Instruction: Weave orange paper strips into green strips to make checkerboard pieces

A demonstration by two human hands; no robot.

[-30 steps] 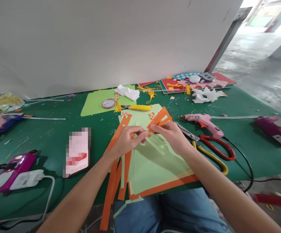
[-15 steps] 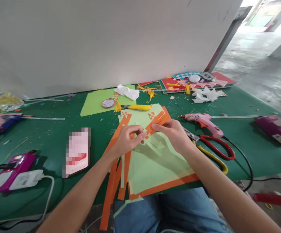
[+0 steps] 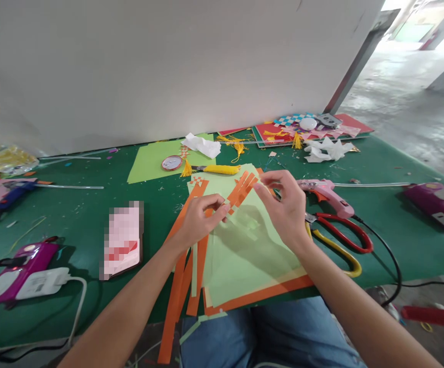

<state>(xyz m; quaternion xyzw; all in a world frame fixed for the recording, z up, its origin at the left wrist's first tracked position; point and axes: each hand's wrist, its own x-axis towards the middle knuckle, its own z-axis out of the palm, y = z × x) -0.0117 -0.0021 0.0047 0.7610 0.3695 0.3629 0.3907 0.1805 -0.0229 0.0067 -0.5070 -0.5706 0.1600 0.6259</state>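
My left hand (image 3: 205, 217) is closed in a pinch on the lower end of a small weave of orange paper strips (image 3: 241, 190) crossed by pale green ones. The orange strips fan up to the right. At their upper right end is my right hand (image 3: 283, 197), thumb and forefinger nearly together at a strip's tip; the exact contact is hard to see. Beneath both hands lie pale green paper sheets (image 3: 256, 260) over an orange sheet (image 3: 267, 294). Long orange strips (image 3: 176, 291) lie to the left, and a small orange checkered piece (image 3: 196, 181) rests at the top.
A yellow utility knife (image 3: 222, 169) lies behind the sheets. To the right are a pink glue gun (image 3: 331, 197) with a cord and scissors (image 3: 344, 232) with red and yellow handles. A phone (image 3: 122, 240) and a purple power strip (image 3: 22, 271) lie left.
My right hand has moved right and up from the middle of the orange strips toward their far end. The strips now show more spread out. My left hand keeps its pinch.
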